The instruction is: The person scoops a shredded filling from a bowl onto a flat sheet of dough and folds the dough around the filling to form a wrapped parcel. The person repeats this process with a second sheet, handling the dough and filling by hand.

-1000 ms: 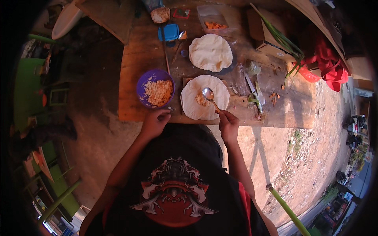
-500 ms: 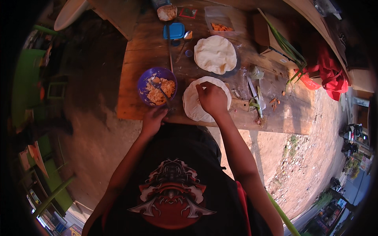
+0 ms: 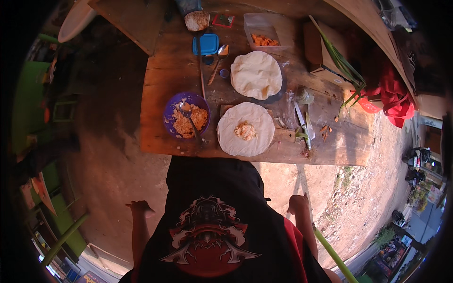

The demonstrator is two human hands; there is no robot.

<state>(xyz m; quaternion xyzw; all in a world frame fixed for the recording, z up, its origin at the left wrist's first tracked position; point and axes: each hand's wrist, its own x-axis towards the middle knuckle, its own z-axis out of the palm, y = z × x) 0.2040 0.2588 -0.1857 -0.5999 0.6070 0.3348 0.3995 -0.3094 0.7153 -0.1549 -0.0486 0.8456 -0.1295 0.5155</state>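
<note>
A round flat wrapper sheet lies on a wooden board near the table's front edge, with a small mound of orange-white shredded filling on it. To its left stands a purple bowl of the same filling, a spoon resting in it. My left hand hangs beside my body, away from the table, its fingers apart and holding nothing. On the other side, my right hand is also off the table, its fingers curled in with nothing visible in them.
Behind lies a stack of wrapper sheets. Farther back are a blue lid, a clear container with orange pieces and a long-handled turner. At right lie a knife, a cardboard box and a red bag.
Both hands have drawn back from the table to my sides. The left has left the bowl, and the right has moved off the wrapper, where the mound of filling now shows.
</note>
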